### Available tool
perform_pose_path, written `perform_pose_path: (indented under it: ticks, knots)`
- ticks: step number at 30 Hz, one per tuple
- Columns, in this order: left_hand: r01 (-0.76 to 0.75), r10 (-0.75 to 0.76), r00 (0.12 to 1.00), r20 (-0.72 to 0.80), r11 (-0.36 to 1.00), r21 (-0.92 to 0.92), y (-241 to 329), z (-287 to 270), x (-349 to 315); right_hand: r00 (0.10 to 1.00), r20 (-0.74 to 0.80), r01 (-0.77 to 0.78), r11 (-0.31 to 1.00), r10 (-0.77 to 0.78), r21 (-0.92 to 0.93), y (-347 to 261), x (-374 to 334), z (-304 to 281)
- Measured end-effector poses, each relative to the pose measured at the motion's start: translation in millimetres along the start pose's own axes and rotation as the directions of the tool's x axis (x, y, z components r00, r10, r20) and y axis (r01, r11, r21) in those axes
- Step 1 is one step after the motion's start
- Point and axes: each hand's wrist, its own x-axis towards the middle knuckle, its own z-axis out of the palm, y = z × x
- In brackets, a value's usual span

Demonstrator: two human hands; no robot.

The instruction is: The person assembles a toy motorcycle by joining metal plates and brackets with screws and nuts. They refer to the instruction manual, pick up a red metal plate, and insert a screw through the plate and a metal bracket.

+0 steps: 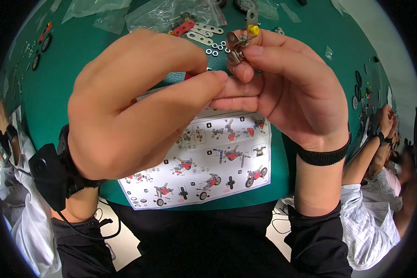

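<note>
Hand assembly in progress, it seems: the right hand (306, 88), palm turned up, pinches the metal bracket assembly (236, 41) between thumb and fingers over the green table (67, 55), past the instruction sheet (204, 160)! In arches the left hand (129, 97), knuckles up, thumb tip at the right's fingers; a red piece (188, 76) peeks out there, gripped or not, can't tell; next move calls for a steady right pinch, I'd judge

sheet (236, 173): upper part behind left hand (125, 109); red piece (188, 75): mostly covered by that hand; metal part (232, 38): partly covered by right hand (301, 88); wheel (244, 5): cut by top edge; far-left bits (28, 47): too small to tell
</note>
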Motion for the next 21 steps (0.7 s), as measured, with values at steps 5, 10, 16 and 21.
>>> perform_pose_path:
  ticks: [5,10,16,21]
  knots:
    - [0.066,-0.067,0.998,-0.005,0.993,-0.094,3.4,-1.4,2.8,1.000,0.006,-0.008,1.000,0.008,-0.003,-4.2,-0.3,1.4]
    - [0.081,-0.081,0.997,0.003,0.986,-0.148,2.0,1.8,1.2,0.999,-0.030,-0.035,0.999,0.035,0.000,-1.1,0.4,4.7]
    - [0.119,-0.114,0.993,0.040,0.979,-0.165,3.5,1.6,2.7,0.999,-0.012,-0.051,0.999,0.051,0.015,0.9,1.4,2.8]
    - [0.222,-0.215,0.975,0.057,0.947,-0.232,8.4,-0.5,1.4,1.000,0.005,0.008,0.998,-0.007,-0.070,4.2,0.1,8.3]
